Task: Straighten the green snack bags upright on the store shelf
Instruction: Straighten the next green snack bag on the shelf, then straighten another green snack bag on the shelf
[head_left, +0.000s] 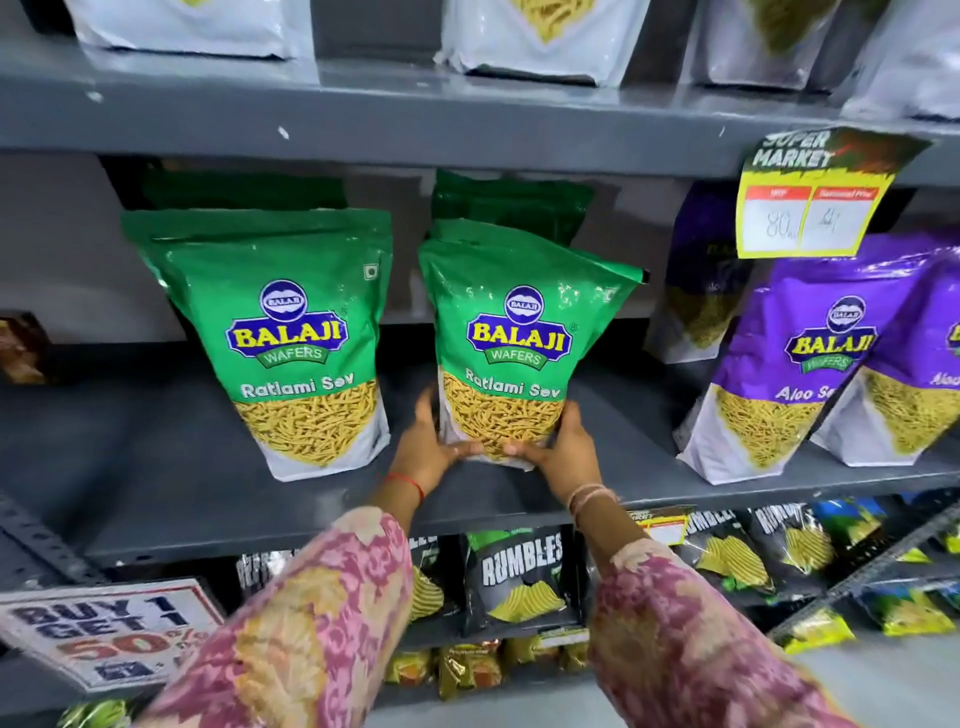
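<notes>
**Both hands on the second Ratlami Sev bag**

Here we are at the grey middle shelf (208, 499), and all the action is on the right-hand Ratlami Sev bag (511, 338). The left hand (426, 449) cups its lower left corner, the right hand (563, 452) its lower right corner, fingers wrapped round the sides and thumbs meeting across the white bottom edge. Each grip is closed on the bag, no doubt about that.

The bag stands on the shelf but leans, its top tipped a little to the right, and the top corner is bent over. To its left, apart from it, the other front Ratlami Sev bag (280, 332) stands unattended, with a slight tilt of its own. Further green bags (509, 200) sit behind the held bag, deeper in the shelf. To its right, well clear, stand the purple Aloo Sev bags (789, 358), under a yellow price tag (808, 208).

So the step in hand looks like squaring up this one bag. What it needs next, I'd say: rotate the base so the front faces out, bring the top back over the bottom, seat it flat, then let go gently so it does not flop forward. After that, its neighbour to the left probably wants the same treatment.
</notes>
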